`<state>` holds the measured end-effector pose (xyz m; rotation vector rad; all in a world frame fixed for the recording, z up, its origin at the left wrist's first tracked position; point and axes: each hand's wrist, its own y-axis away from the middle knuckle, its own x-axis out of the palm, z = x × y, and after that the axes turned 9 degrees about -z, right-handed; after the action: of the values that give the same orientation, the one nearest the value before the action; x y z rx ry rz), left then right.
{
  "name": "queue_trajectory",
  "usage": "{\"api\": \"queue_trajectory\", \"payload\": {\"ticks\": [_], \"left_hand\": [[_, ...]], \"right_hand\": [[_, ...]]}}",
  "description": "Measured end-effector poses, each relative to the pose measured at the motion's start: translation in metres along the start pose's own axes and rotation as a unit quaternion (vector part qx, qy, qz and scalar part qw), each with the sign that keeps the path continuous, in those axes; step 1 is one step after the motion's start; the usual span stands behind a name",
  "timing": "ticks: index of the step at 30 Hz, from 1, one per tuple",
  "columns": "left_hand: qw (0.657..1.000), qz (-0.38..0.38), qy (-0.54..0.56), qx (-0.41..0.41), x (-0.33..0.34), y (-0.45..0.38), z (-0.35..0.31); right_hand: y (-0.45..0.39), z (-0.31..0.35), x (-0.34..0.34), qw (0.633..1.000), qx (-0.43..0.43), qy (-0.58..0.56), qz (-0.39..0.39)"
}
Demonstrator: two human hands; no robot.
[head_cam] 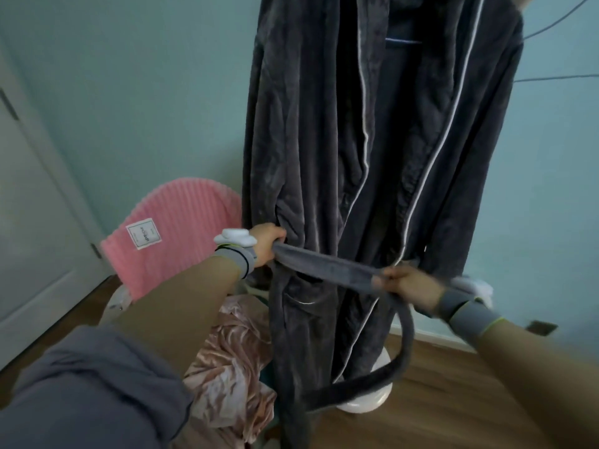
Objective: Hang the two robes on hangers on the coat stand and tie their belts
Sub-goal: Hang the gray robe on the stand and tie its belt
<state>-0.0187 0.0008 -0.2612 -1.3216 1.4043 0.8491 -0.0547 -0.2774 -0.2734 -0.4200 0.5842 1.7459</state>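
Belt (327, 265) of dark grey plush fabric, stretched across the front of the long charcoal fleece robe with pale piping (356, 157); not yet knotted. Left hand (267, 246) at the robe's left side, fingers (278, 235) curled tight around one end of the belt; right hand (410, 288) out in front of the robe's waist, fingers (381, 280) pinching the belt's other stretch, loose tail looping down toward the wooden floor (470, 400). Grey robe already up, hanging high against the pale blue wall (162, 92); hanger itself hidden inside the collar, only thin curved prongs visible near the top right and a rounded white base (366, 405) of the coat stand below the hem. Judged roughly midway: one robe hung, its tie only begun. Still left: crossing and knotting this belt, then hanging and tying the second robe, probably the crumpled shiny pale pink satin garment (233, 358) lying low at left. Behind it, pink ribbed plush fabric (184, 228) bearing a small white square label (143, 233); printing there too small and blurred to read. No other writing or brand visible.
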Motion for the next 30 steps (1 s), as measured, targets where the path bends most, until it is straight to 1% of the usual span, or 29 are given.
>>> {"api": "queue_trajectory", "payload": {"ticks": [1, 2, 3, 4, 5, 6, 7, 8, 9, 10, 11, 12, 13, 15, 17, 19, 20, 21, 23, 24, 25, 26, 27, 28, 29, 30], "left_hand": [[1.000, -0.024, 0.006, 0.002, -0.002, -0.002, -0.002], [0.999, -0.033, 0.006, 0.006, -0.002, -0.005, -0.004], [0.999, -0.034, -0.005, 0.007, 0.000, -0.007, -0.005], [0.999, -0.023, -0.023, 0.003, 0.003, -0.008, -0.006], [0.999, -0.002, -0.045, -0.005, 0.008, -0.008, -0.007], [0.998, 0.023, -0.065, -0.012, 0.013, -0.007, -0.005], [0.995, 0.050, -0.079, -0.024, 0.018, -0.005, -0.004], [0.994, 0.069, -0.081, -0.037, 0.023, -0.004, -0.003], [0.993, 0.079, -0.073, -0.048, 0.026, -0.004, -0.002], [0.993, 0.080, -0.064, -0.056, 0.028, -0.004, -0.003], [0.993, 0.080, -0.058, -0.063, 0.029, -0.003, -0.007], [0.992, 0.081, -0.062, -0.071, 0.030, -0.005, -0.013], [0.991, 0.086, -0.070, -0.078, 0.029, -0.003, -0.017], [0.990, 0.071, -0.076, -0.092, 0.031, -0.007, -0.037], [0.995, 0.039, -0.021, -0.092, 0.036, -0.012, -0.064], [0.995, 0.023, 0.038, -0.087, 0.043, -0.017, -0.095], [0.993, 0.022, 0.067, -0.092, 0.047, -0.021, -0.110], [0.988, 0.021, 0.110, -0.104, 0.050, -0.025, -0.126], [0.966, 0.009, 0.219, -0.136, 0.061, -0.035, -0.157], [0.952, 0.000, 0.266, -0.152, 0.066, -0.041, -0.167], [0.934, -0.017, 0.305, -0.185, 0.074, -0.045, -0.181], [0.915, -0.046, 0.332, -0.226, 0.082, -0.053, -0.193], [0.893, -0.070, 0.353, -0.270, 0.082, -0.053, -0.189], [0.872, -0.085, 0.373, -0.305, 0.083, -0.053, -0.187], [0.854, -0.096, 0.388, -0.333, 0.079, -0.049, -0.176], [0.846, -0.107, 0.384, -0.354, 0.077, -0.046, -0.169]], "right_hand": [[0.008, -0.007, 0.016, 0.998, 0.008, 0.033, 0.055], [0.019, -0.009, 0.031, 0.987, 0.014, 0.090, 0.129], [0.028, -0.012, 0.043, 0.965, 0.008, 0.172, 0.197], [0.030, -0.015, 0.050, 0.944, -0.009, 0.243, 0.225], [0.025, -0.021, 0.048, 0.932, -0.016, 0.289, 0.219], [0.020, -0.022, 0.040, 0.930, -0.015, 0.312, 0.192], [0.011, -0.023, 0.028, 0.938, -0.003, 0.316, 0.143], [0.003, -0.022, 0.013, 0.955, 0.014, 0.288, 0.067], [-0.006, -0.020, -0.006, 0.971, 0.036, 0.235, -0.022], [-0.014, -0.018, -0.023, 0.978, 0.056, 0.167, -0.113], [-0.025, -0.019, -0.040, 0.973, 0.065, 0.106, -0.193], [-0.032, -0.014, -0.055, 0.966, 0.064, 0.069, -0.242], [-0.041, -0.009, -0.062, 0.961, 0.054, 0.044, -0.267], [-0.059, 0.005, -0.071, 0.961, 0.057, 0.012, -0.271], [-0.078, 0.015, -0.076, 0.964, 0.074, 0.028, -0.254], [-0.090, 0.023, -0.079, 0.972, 0.058, 0.028, -0.225], [-0.087, 0.030, -0.080, 0.977, 0.047, 0.005, -0.210], [-0.085, 0.034, -0.079, 0.982, 0.026, -0.040, -0.180], [-0.066, 0.041, -0.077, 0.991, -0.022, -0.124, -0.050], [-0.055, 0.044, -0.079, 0.989, -0.046, -0.140, 0.018], [-0.047, 0.034, -0.086, 0.984, -0.072, -0.148, 0.062], [-0.045, 0.018, -0.103, 0.986, -0.103, -0.119, 0.055], [-0.048, 0.006, -0.111, 0.988, -0.140, -0.067, 0.005], [-0.052, -0.013, -0.128, 0.983, -0.166, 0.030, -0.072], [-0.057, -0.030, -0.141, 0.961, -0.186, 0.149, -0.140], [-0.058, -0.051, -0.159, 0.936, -0.170, 0.254, -0.177]]}}
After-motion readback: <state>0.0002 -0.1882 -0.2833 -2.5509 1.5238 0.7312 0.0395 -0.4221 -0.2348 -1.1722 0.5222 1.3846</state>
